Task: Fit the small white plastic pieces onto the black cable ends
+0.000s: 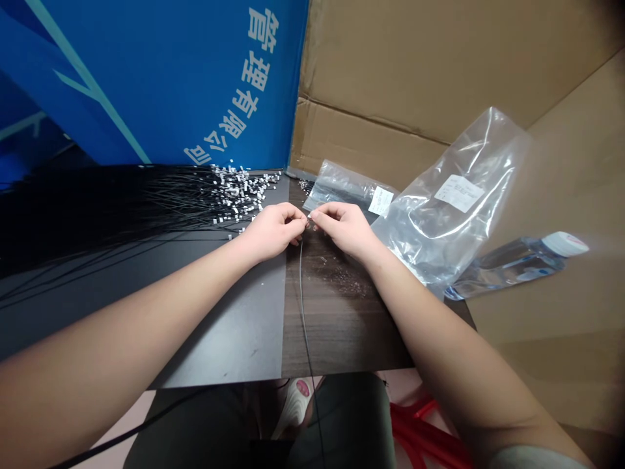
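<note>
Over the middle of the table my two hands meet, fingertips almost touching. My left hand (274,230) is closed in a pinch on a thin black cable (302,296), close to its upper end. From there the cable drops past the table's front edge, between the knees. My right hand (346,225) is pinched too, at the cable's end; whatever lies between its fingertips is too small and covered to name. To the left, a thick bundle of black cables (97,202) ends in many small white tips (239,189). Tiny clear bits (344,277) are scattered below my right hand.
Behind my right hand lies a small labelled plastic bag (336,185), with a larger clear bag (439,228) beside it. A water bottle (512,264) rests on its side at the right. Blue board (195,65) and brown cardboard (390,58) stand along the back.
</note>
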The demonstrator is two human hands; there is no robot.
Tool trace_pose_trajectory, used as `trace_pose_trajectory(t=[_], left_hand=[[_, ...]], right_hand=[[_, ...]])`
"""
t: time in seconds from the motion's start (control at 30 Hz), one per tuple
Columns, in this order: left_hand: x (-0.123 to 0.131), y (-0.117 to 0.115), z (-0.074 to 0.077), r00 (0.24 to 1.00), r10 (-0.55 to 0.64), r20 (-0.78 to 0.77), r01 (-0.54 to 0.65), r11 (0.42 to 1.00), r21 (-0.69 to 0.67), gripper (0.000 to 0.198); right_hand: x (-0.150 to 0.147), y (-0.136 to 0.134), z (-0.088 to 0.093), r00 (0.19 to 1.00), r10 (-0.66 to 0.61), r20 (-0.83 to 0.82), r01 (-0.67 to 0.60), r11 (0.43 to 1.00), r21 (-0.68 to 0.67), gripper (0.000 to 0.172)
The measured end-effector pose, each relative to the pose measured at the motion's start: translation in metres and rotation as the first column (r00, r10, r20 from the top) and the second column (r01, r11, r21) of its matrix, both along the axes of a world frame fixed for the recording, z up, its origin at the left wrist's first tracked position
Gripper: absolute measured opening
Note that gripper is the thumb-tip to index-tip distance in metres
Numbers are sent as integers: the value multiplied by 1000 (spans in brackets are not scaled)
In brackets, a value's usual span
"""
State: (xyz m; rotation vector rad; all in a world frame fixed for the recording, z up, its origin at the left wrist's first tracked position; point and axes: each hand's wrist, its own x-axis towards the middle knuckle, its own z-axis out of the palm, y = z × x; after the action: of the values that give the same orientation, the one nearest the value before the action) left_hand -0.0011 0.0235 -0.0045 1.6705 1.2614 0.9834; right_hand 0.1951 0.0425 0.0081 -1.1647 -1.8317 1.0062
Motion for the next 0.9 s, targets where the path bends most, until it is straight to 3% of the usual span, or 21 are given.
trace_pose_trajectory(t=[0.53,0.9], left_hand=[[1,1,-5,987,8,161,1,998,-55,13],[0,0,-4,993,8,117,-4,999,-38,13]], right_hand=[[1,0,-2,1000,18,-24,-18,1000,20,27],[2,0,0,997,52,60,-58,993,100,25]])
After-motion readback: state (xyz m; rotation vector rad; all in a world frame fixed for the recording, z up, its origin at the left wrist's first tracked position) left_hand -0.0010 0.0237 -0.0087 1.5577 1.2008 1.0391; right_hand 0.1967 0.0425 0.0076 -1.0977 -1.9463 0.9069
